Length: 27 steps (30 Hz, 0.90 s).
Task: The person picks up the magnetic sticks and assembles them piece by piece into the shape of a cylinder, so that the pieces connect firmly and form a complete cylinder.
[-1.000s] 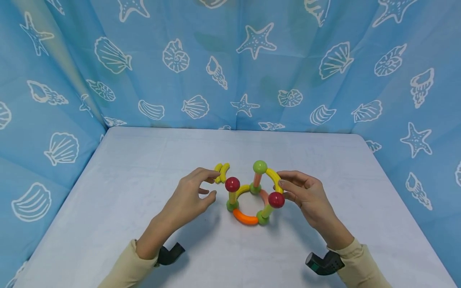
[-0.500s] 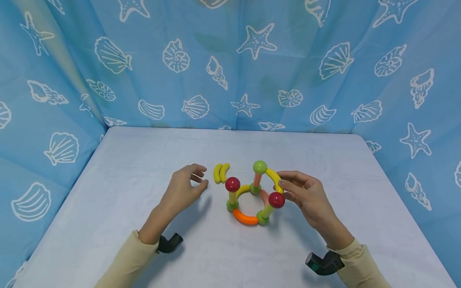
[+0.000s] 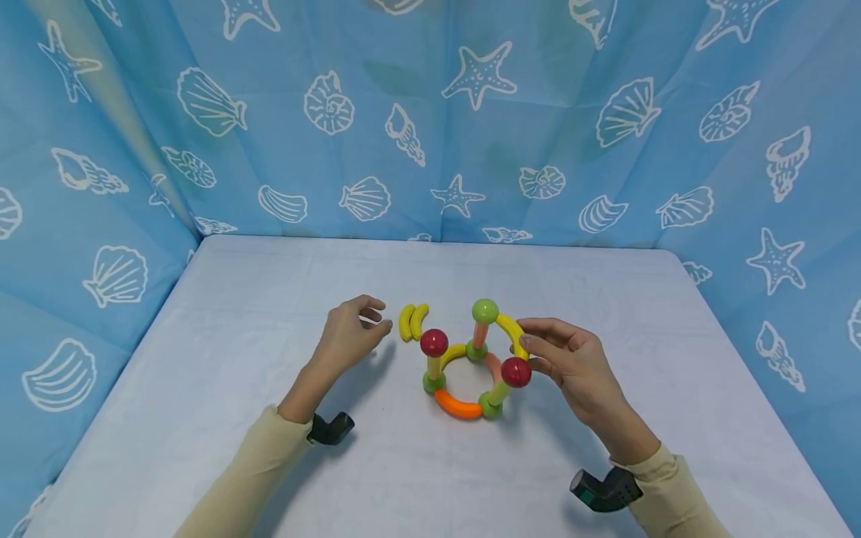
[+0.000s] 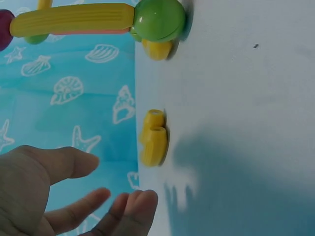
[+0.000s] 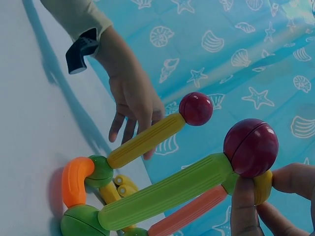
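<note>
My right hand [image 3: 568, 366] pinches a yellow curved stick [image 3: 509, 329] at the top of a small ball-and-stick frame. That stick spans from a green ball [image 3: 485, 311] to a red ball [image 3: 516, 372]; in the right wrist view, fingertips touch this red ball [image 5: 251, 147]. Below, an orange curved stick [image 3: 460, 407] forms part of the base ring, with upright sticks rising from green balls. A second red ball [image 3: 433, 343] caps the left upright. Just left of two loose yellow curved sticks [image 3: 406, 323], my left hand [image 3: 346, 336] hovers, fingers loosely bent, holding nothing.
A white-covered table [image 3: 269, 276] carries everything. Behind it and along both sides hangs a blue curtain [image 3: 377, 149] with seashell prints. A black wrist camera [image 3: 331, 429] is on the left wrist, another camera [image 3: 605, 491] on the right.
My left hand has drawn back leftward from beside the loose yellow sticks, then shifted slightly forward. The right hand and the frame have stayed in place.
</note>
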### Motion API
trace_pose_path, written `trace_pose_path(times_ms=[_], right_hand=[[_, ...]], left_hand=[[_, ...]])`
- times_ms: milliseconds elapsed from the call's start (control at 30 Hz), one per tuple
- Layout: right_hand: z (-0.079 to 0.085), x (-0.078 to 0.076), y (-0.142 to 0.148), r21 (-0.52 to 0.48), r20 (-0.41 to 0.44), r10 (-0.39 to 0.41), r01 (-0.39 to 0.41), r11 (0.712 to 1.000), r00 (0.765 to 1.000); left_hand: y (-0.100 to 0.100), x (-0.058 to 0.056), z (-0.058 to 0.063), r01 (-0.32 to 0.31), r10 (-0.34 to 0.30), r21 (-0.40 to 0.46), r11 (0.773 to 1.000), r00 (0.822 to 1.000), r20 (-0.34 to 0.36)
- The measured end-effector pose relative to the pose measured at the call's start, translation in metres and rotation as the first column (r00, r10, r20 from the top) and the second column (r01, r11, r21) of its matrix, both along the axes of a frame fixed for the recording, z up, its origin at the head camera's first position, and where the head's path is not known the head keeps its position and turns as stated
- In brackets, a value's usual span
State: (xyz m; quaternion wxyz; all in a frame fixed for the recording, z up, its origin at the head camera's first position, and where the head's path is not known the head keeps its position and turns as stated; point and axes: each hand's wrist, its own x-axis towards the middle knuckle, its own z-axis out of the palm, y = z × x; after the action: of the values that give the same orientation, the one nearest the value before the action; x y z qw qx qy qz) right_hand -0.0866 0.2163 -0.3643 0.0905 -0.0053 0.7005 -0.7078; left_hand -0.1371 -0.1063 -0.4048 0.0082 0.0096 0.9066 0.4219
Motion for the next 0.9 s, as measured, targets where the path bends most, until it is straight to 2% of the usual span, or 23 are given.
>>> trace_pose_path(times_ms=[200,367,633,900], right_hand=[[0.000,-0.001,0.001,-0.005,-0.003,0.001,-0.001,1.000,1.000],[-0.002,0.000,0.003,0.000,-0.007,0.003,-0.003,1.000,1.000],[-0.002,-0.001,0.003,0.018,-0.007,0.008,-0.008,1.000,1.000],[-0.002,-0.001,0.005,0.003,-0.017,0.014,-0.014,1.000,1.000]], left_hand=[[0.010,-0.013,-0.002,-0.031,0.032,-0.011,0.999,0.995,0.093],[0.020,-0.024,-0.003,-0.025,0.028,-0.021,0.999,0.991,0.133],[0.034,-0.035,-0.007,-0.027,0.039,-0.074,0.997,0.985,0.169],[0.038,-0.038,-0.010,-0.011,0.032,-0.117,0.993,0.984,0.174]])
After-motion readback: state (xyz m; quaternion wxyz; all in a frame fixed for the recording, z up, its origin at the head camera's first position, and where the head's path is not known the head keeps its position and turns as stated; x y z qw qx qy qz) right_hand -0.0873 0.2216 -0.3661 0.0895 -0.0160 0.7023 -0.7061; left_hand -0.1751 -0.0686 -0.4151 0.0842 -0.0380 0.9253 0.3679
